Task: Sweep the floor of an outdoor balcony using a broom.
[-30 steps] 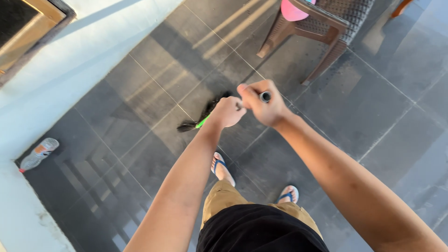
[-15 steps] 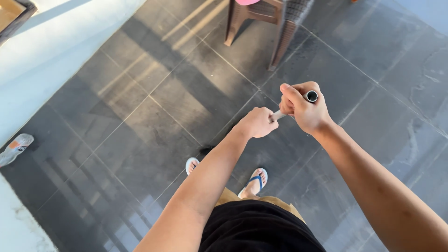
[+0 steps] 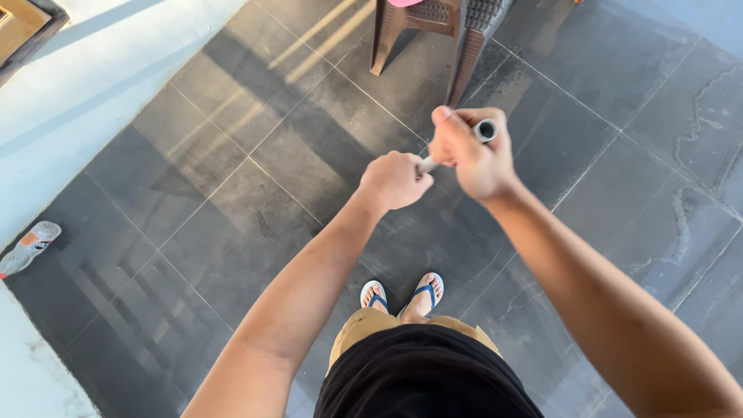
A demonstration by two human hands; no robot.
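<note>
Both my hands grip a pale metal broom handle [image 3: 427, 163] that points down toward the dark tiled floor. My right hand [image 3: 474, 157] is closed around the handle's top end, whose hollow round tip shows beside my thumb. My left hand [image 3: 395, 180] is closed on the handle just below it. The broom's head is hidden behind my left forearm. My feet in blue-strapped flip-flops [image 3: 423, 292] stand close together beneath my hands.
A brown woven-pattern plastic chair [image 3: 441, 31] stands at the top of the view. A white wall [image 3: 93, 70] runs along the left. A plastic bottle [image 3: 28, 248] lies on the floor by the wall's base. Wet streaks mark the tiles at the right.
A second ago the black bristles and green collar showed left of my hands; now they are hidden. My hands drew back, then shifted up and left. My feet came together.
</note>
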